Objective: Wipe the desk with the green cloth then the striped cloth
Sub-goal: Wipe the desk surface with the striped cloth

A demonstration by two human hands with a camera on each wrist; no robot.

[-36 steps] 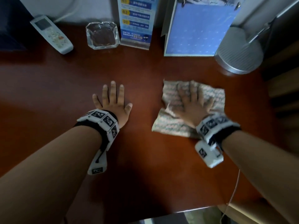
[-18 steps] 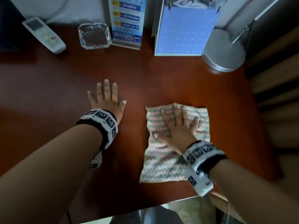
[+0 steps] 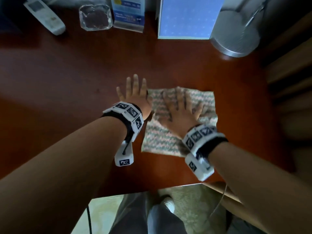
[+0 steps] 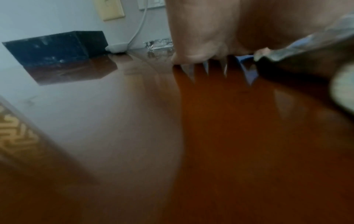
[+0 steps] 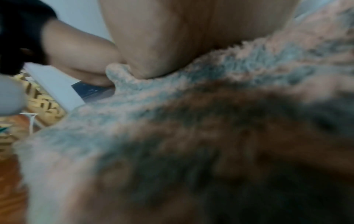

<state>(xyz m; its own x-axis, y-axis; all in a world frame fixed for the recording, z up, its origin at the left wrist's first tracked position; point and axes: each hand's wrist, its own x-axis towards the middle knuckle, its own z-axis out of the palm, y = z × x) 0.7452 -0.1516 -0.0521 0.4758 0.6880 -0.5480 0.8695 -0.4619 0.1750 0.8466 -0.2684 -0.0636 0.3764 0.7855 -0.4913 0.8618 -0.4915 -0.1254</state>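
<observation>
From the head view, the right hand [image 3: 181,114] presses flat, fingers spread, on the striped cloth [image 3: 170,137] near the front of the counter [image 3: 67,85]. The left hand [image 3: 135,95] lies flat with fingers straight just beside the cloth's left edge.

The left wrist view shows straight fingers [image 4: 191,45] on the counter.

The right wrist view shows the palm on the cloth.

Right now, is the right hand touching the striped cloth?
Touching. The head view shows the right hand spread flat on the striped cloth; the right wrist view shows its palm pressed in.

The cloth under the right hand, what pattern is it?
The striped cloth has wavy pink and grey-green stripes, clearest in the head view.
</observation>
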